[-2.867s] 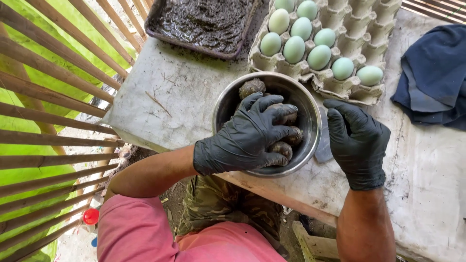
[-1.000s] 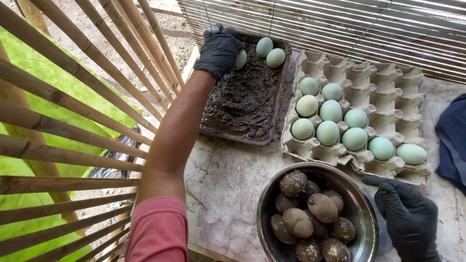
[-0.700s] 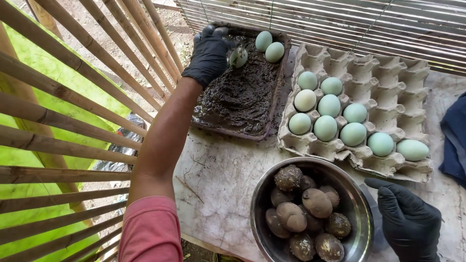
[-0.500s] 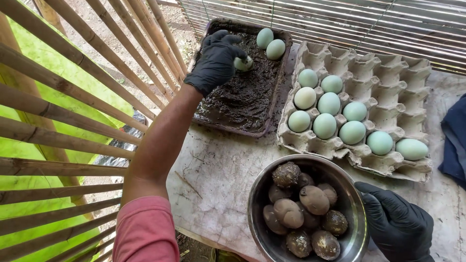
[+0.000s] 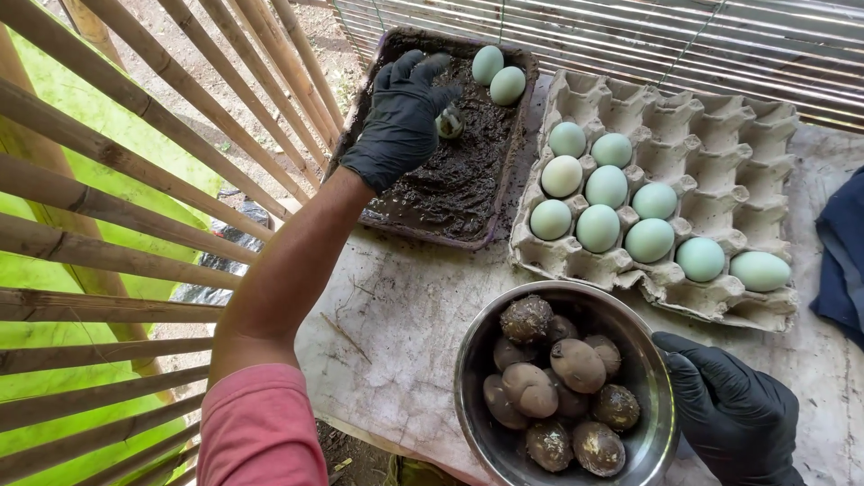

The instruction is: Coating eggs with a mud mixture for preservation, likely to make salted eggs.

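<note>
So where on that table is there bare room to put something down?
Bare table lies between the mud tray, carton and bowl. Another patch lies between the carton and blue cloth. The carton's front rows are crowded with eggs.

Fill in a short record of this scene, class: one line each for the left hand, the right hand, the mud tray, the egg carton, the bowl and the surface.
Left hand: gloved left hand rolling a muddy egg
Right hand: gloved right hand against the bowl's rim
Mud tray: tray of dark mud, two clean eggs at its far end
Egg carton: carton holding nine pale green eggs
Bowl: metal bowl of mud-coated eggs
Surface: stained table, blue cloth at right
</note>
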